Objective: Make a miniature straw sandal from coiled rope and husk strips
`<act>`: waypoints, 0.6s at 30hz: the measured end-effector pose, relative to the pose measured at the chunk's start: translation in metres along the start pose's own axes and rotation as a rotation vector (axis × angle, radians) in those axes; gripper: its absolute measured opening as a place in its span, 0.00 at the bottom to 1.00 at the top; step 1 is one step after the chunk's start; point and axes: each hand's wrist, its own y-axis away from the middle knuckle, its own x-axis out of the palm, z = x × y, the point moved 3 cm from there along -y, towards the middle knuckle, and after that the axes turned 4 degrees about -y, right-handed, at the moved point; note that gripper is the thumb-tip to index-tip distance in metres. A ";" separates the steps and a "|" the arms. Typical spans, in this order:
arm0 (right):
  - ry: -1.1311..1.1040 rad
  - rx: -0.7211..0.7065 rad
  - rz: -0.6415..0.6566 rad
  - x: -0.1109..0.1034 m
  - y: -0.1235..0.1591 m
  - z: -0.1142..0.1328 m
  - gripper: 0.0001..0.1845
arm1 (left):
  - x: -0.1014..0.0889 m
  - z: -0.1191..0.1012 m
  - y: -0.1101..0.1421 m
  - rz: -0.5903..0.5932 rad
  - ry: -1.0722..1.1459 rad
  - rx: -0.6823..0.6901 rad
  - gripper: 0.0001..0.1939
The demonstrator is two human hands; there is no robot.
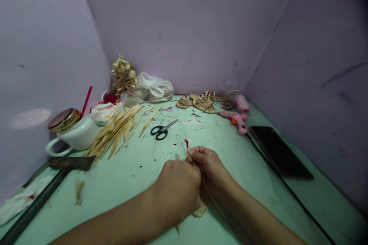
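Observation:
My left hand (178, 188) is closed in a fist near the front middle of the table, its fingers wrapped round a braided straw piece (201, 209). The woven end shows beneath that hand, and much of the braid is hidden. My right hand (207, 164) pinches the upper end of the same straw between thumb and fingers, right beside the left. Loose straw strands trail below the hands. A small red scrap (186, 143) shows just beyond the fingertips. Black-handled scissors (161, 132) lie partly spread on the table, farther off to the left.
At left lie dried straw strips (117, 126), a white mug (82, 134) and a dark-handled hammer-like tool (48, 187). Woven straw pieces (203, 103) sit at the back. On the right are a pink glue gun (237, 118), pink thread spool (243, 104) and black phone (278, 151).

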 end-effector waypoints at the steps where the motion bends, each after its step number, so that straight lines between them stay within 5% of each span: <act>1: 0.009 0.002 0.007 0.001 0.001 0.001 0.05 | -0.007 0.008 -0.004 -0.024 0.112 -0.046 0.13; 4: 0.046 0.029 0.065 0.004 0.004 0.004 0.06 | -0.024 0.048 -0.016 -0.330 0.462 -0.406 0.13; 6: 0.061 0.051 0.114 0.007 0.007 0.004 0.07 | -0.015 0.067 -0.027 -0.194 0.823 -0.485 0.14; 8: 0.066 0.055 0.147 0.008 0.009 0.002 0.09 | -0.001 0.072 -0.035 0.011 1.137 -0.445 0.15; 10: 0.086 0.043 0.183 0.009 0.009 0.001 0.11 | 0.007 0.072 -0.037 0.091 1.313 -0.410 0.14; 15: 0.326 -0.025 0.238 0.005 0.006 -0.002 0.13 | 0.010 0.063 -0.034 -0.062 1.289 -0.486 0.10; 18: 0.486 -0.208 0.243 0.006 0.009 0.002 0.12 | 0.013 0.058 -0.033 -0.141 1.239 -0.518 0.09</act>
